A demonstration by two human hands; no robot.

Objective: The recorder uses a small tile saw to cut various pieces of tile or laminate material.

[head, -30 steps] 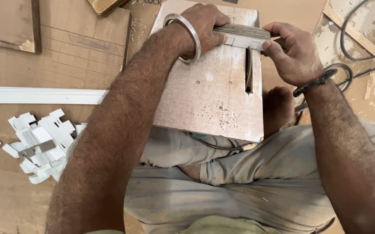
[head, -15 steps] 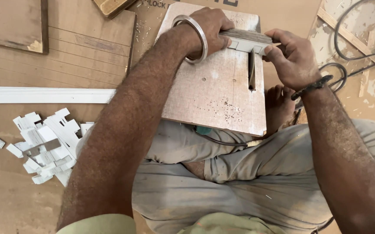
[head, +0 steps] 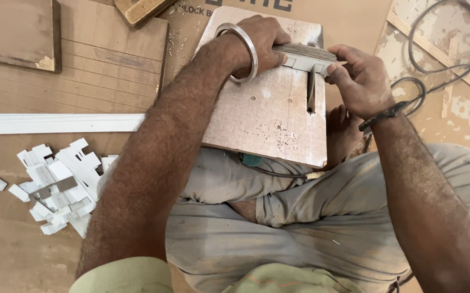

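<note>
A small wooden saw table (head: 262, 122) rests over my lap, with a thin blade (head: 311, 96) standing up through a slot near its right side. My left hand (head: 259, 40), with a metal bangle on the wrist, presses a stack of thin white strips (head: 306, 57) down at the table's far edge. My right hand (head: 359, 76) pinches the right end of the same stack, just beyond the blade. The stack lies across the blade's line and shows notches along its near edge.
A heap of cut white notched pieces (head: 61, 184) lies on the floor at left. A long white strip (head: 56, 123) lies above it. Wood boards (head: 18, 32) sit at top left, a dark cable (head: 436, 59) loops at right.
The view has shifted slightly. Both hands stay on the strip stack at the table's far edge, and the stack has slid a little relative to the blade.
</note>
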